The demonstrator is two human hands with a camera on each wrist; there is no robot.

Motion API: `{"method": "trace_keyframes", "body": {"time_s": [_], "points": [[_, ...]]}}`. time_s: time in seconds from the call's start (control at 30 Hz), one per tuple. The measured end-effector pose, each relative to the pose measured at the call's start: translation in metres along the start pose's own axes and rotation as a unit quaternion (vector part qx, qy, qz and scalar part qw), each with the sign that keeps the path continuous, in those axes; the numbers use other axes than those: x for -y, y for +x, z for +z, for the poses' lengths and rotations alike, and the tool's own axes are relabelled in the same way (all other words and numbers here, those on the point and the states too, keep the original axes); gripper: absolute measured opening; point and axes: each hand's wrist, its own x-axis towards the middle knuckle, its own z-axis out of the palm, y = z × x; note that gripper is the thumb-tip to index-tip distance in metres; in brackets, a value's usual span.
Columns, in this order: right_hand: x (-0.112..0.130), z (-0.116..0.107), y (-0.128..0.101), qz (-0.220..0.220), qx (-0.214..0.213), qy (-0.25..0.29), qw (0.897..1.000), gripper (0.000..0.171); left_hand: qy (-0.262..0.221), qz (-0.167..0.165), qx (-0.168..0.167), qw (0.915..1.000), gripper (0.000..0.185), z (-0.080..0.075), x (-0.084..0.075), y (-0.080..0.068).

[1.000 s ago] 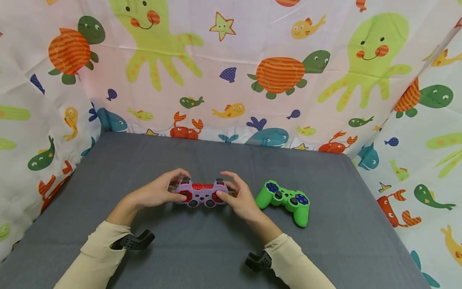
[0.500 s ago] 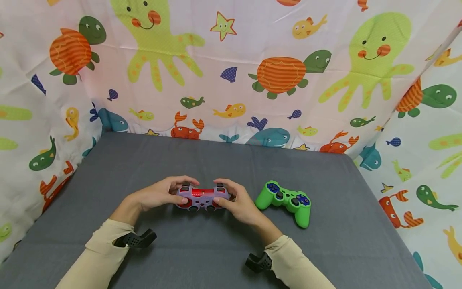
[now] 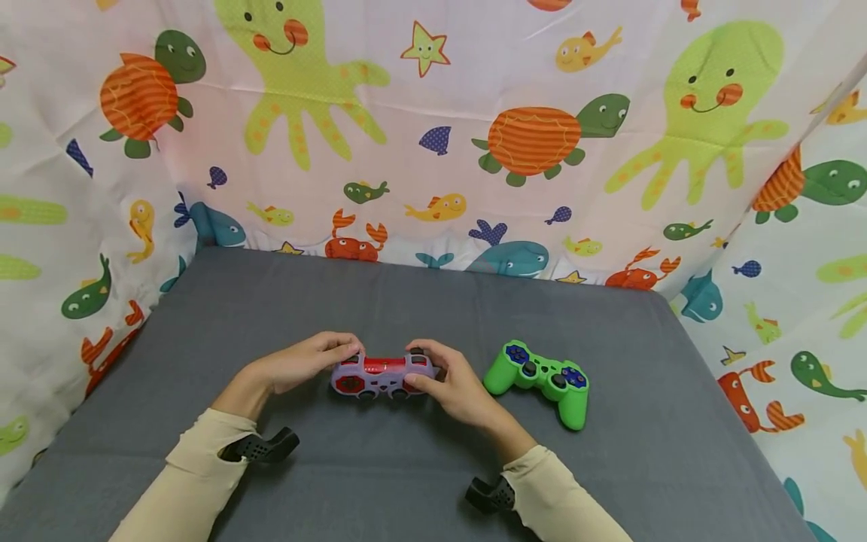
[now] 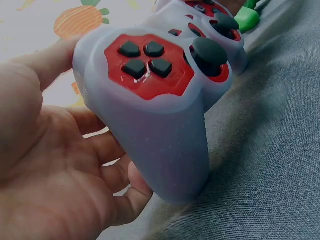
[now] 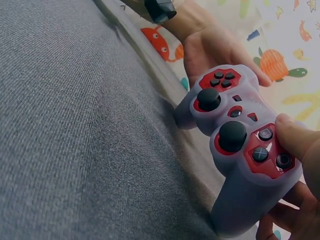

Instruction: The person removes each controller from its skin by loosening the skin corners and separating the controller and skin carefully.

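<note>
A translucent purple-white game controller [image 3: 383,366] with red panels is held upright close over the grey table, its thumbsticks facing the person. My left hand [image 3: 308,363] holds its left end: the thumb lies at the top shoulder edge, and fingers [image 4: 107,147] curl behind the handle in the left wrist view. The left button cluster [image 4: 145,57] is uncovered. My right hand [image 3: 459,385] grips the other end, index finger over the top edge. In the right wrist view the right thumb [image 5: 295,135] presses at the symbol buttons, while more fingers bend behind the handle.
A green game controller [image 3: 542,378] with blue buttons lies on the grey cloth-covered table [image 3: 379,467], just right of my right hand. Fabric printed with sea animals [image 3: 535,139] hangs behind and along both sides. Each wrist wears a black camera band [image 3: 260,446].
The purple-white controller has tipped so its top edge shows more. My left thumb has moved off the left button cluster up to the shoulder edge. The right hand keeps its hold.
</note>
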Motion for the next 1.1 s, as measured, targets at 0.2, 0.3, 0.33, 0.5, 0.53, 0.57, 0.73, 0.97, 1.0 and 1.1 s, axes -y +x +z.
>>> {"method": "trace_keyframes", "body": {"time_s": [0.2, 0.3, 0.33, 0.5, 0.53, 0.57, 0.73, 0.97, 1.0, 1.1], "points": [[0.003, 0.001, -0.002, -0.014, 0.011, -0.022, 1.0, 0.042, -0.041, -0.003, 0.021, 0.9989, 0.027, 0.001, 0.0, -0.001], [0.004, 0.0, -0.004, -0.015, 0.015, -0.041, 0.999, 0.041, -0.076, 0.001, 0.026, 0.9968, 0.019, 0.003, 0.0, -0.002], [0.004, 0.0, -0.005, -0.015, 0.016, -0.045, 0.999, 0.041, -0.087, 0.002, 0.026, 0.9959, 0.017, 0.005, 0.0, -0.002], [0.002, -0.001, -0.008, -0.02, 0.013, -0.048, 0.999, 0.04, -0.124, 0.005, 0.025, 0.992, 0.008, 0.009, -0.001, -0.001], [0.002, -0.001, -0.008, -0.021, 0.012, -0.049, 0.999, 0.04, -0.13, 0.007, 0.025, 0.9912, 0.008, 0.009, -0.002, -0.001], [0.002, -0.002, -0.008, -0.021, 0.012, -0.049, 0.998, 0.04, -0.134, 0.009, 0.024, 0.9906, 0.009, 0.009, -0.002, 0.0], [0.001, -0.005, -0.008, -0.021, 0.012, -0.065, 0.998, 0.039, -0.146, 0.029, 0.008, 0.9888, 0.016, 0.01, -0.007, 0.0], [0.005, -0.006, -0.006, -0.024, 0.015, -0.103, 0.994, 0.04, -0.142, 0.056, -0.035, 0.9876, 0.025, 0.011, -0.011, -0.002], [0.005, -0.006, -0.006, -0.022, 0.015, -0.102, 0.994, 0.04, -0.141, 0.061, -0.04, 0.9873, 0.025, 0.011, -0.011, -0.002], [0.005, -0.005, -0.006, -0.024, 0.013, -0.096, 0.995, 0.04, -0.136, 0.067, -0.059, 0.9866, 0.027, 0.011, -0.009, -0.001]]}}
